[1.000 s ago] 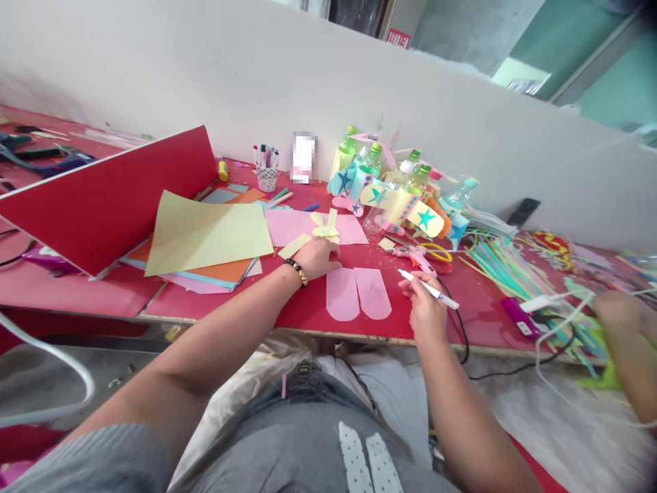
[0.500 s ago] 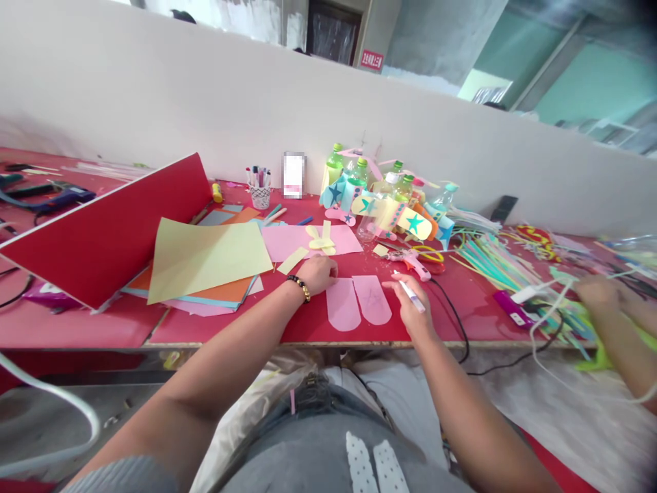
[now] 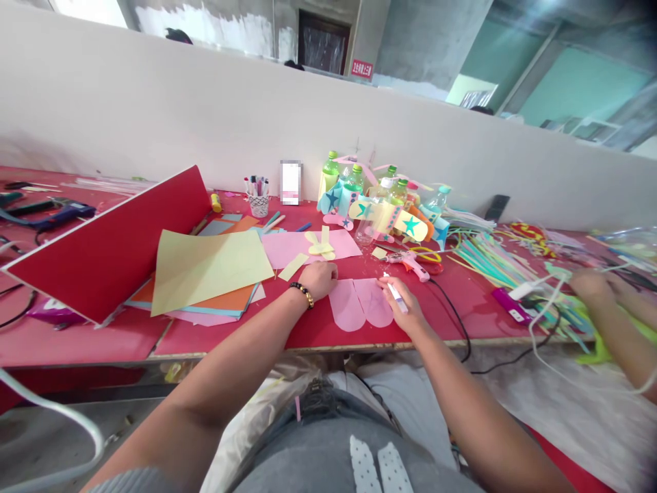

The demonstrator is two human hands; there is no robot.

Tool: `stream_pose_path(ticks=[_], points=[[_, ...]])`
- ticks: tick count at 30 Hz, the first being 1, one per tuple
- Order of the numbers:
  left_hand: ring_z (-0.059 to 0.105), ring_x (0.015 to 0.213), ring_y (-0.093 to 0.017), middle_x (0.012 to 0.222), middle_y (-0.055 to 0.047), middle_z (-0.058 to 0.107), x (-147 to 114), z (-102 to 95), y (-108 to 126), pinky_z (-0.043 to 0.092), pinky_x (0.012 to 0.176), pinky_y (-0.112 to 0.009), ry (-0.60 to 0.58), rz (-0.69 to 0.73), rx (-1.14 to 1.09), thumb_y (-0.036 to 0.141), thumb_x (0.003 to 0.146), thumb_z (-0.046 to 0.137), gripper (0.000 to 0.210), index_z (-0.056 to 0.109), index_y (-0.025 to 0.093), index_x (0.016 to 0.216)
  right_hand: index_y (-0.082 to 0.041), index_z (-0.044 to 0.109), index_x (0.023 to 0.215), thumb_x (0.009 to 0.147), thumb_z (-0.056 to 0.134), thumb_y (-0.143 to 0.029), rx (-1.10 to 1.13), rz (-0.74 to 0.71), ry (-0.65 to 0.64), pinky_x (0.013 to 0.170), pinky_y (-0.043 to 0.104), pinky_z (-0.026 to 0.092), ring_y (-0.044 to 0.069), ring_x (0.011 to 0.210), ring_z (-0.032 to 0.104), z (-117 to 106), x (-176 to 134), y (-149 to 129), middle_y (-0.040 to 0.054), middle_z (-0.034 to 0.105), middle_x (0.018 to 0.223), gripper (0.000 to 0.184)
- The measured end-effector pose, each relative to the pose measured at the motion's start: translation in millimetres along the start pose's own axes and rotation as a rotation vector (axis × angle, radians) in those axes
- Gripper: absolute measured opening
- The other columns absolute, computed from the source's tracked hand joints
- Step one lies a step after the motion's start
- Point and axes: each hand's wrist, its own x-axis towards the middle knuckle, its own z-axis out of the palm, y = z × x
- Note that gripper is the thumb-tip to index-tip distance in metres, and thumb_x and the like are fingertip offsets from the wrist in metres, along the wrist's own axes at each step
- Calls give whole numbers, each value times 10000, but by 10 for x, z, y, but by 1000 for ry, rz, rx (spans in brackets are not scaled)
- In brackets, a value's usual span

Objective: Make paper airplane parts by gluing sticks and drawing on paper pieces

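Two pink paper pieces with rounded lower ends lie side by side on the red table, the left piece (image 3: pixel 348 308) and the right piece (image 3: pixel 376 305), their upper inner edges meeting. My left hand (image 3: pixel 318 279), with a beaded bracelet, rests with curled fingers by the upper left corner of the left piece; nothing shows in it. A white marker pen (image 3: pixel 397 299) is held in my right hand (image 3: pixel 410 316), whose fingertips touch the right piece's upper right edge. Faint drawn lines show on that piece. Just behind lie a pink sheet (image 3: pixel 285 248) and a yellow paper flower shape (image 3: pixel 320 244).
A pink glue gun (image 3: pixel 409 263) with a black cord lies right of my hands. Decorated plastic bottles (image 3: pixel 395 205) and a cup of pens (image 3: pixel 258 204) stand behind. Yellow paper (image 3: pixel 210 267) tops a stack at left, beside a red board (image 3: pixel 118 243). Another person's hands (image 3: pixel 595 291) work at far right.
My right hand has moved left onto the right pink piece, still holding the pen. That piece has shifted and turned against the left piece, closing the upper gap. The view has tilted slightly.
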Motion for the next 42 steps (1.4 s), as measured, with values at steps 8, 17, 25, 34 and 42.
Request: stream_pose_path(ticks=[8, 17, 25, 34, 42], points=[[648, 862, -204, 880, -54, 716, -7, -7, 8, 491, 746, -277, -2, 18, -12, 185, 784, 576, 132, 692, 180, 846, -248, 633, 1109, 872, 557, -329, -43, -17, -39, 975, 445, 479, 247, 1091, 663, 11, 3, -10, 91, 723, 1123, 261], [654, 856, -200, 890, -44, 719, -12, -4, 34, 499, 744, -275, -10, 54, -27, 187, 790, 591, 115, 700, 190, 826, -255, 629, 1119, 867, 556, -302, -72, -41, -39, 943, 434, 501, 248, 1070, 669, 14, 0, -3, 97, 703, 1126, 266], [654, 863, -195, 912, -43, 721, -32, -15, 67, 505, 773, -276, -17, 71, -27, 173, 792, 582, 134, 706, 191, 842, -258, 622, 1115, 867, 559, -303, -75, -70, -40, 928, 426, 518, 244, 1068, 666, 24, 15, 0, 94, 692, 1130, 259], [654, 869, -207, 894, -44, 721, -41, 8, 87, 509, 795, -291, -11, 98, -28, 190, 801, 584, 121, 701, 195, 830, -265, 631, 1109, 844, 586, -295, -72, -74, -30, 954, 448, 498, 262, 1087, 647, 23, 22, 29, 89, 703, 1101, 270], [634, 972, -222, 1013, -62, 701, -47, 22, 102, 505, 874, -322, 55, 159, -50, 221, 823, 612, 141, 698, 191, 931, -270, 639, 1100, 827, 614, -292, -49, -53, 6, 968, 469, 490, 273, 1083, 651, 32, 22, 52, 89, 707, 1114, 275]])
